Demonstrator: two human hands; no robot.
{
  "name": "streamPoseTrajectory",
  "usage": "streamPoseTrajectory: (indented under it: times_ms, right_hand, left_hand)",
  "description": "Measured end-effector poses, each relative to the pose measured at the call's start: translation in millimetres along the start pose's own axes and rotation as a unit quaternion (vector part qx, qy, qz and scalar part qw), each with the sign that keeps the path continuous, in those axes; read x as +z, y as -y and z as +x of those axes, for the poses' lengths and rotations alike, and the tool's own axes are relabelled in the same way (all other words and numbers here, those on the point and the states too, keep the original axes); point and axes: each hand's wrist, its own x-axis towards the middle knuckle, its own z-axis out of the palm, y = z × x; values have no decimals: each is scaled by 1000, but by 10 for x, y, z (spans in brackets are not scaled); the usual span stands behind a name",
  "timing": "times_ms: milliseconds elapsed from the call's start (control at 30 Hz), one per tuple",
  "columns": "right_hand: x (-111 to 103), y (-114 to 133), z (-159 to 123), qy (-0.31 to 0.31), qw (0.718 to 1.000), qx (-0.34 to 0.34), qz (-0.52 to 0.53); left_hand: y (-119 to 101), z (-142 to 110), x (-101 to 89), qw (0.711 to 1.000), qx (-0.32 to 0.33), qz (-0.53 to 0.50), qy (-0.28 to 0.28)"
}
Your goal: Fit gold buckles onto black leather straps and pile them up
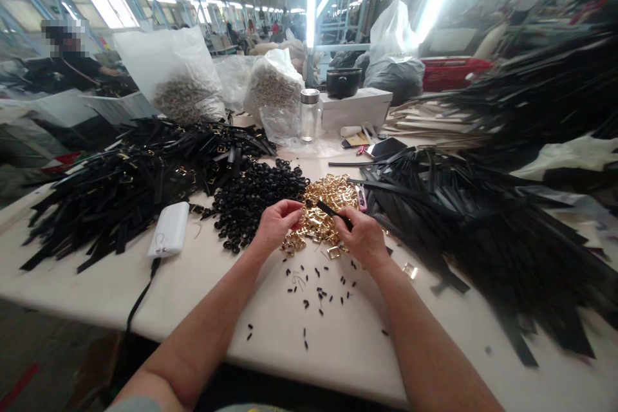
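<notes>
On the tabletop, black loops and gold buckles lie heaped between two piles of black straps. The right hand has its grip closed on one black strip, above the buckles. The left hand bends its fingers together; what they hold, I cannot tell. Behind, a plastic bag contains small beige pieces.

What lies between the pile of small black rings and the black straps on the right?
The head view shows a heap of gold buckles there, and a pink item beside it.
</notes>
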Motion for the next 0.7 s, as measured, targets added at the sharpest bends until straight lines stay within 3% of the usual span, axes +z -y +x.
streamPoseTrajectory:
  times_ms: [167,467,567,700]
  right_hand:
    - [-5,70,-4,18,985,37,167]
    - [97,228,-69,74,918,116,371]
    - [140,277,-90,69,920,94,373]
    - [133,329,-100,38,954,34,297]
  left_hand:
    - [-53,-7,19,989,-64,-131,9]
    - [-14,-72,148,980,-81,-183,16]
    - [-8,-104,193,980,-93,-173,20]
    - [9,-138,236,980,-105,-155,67]
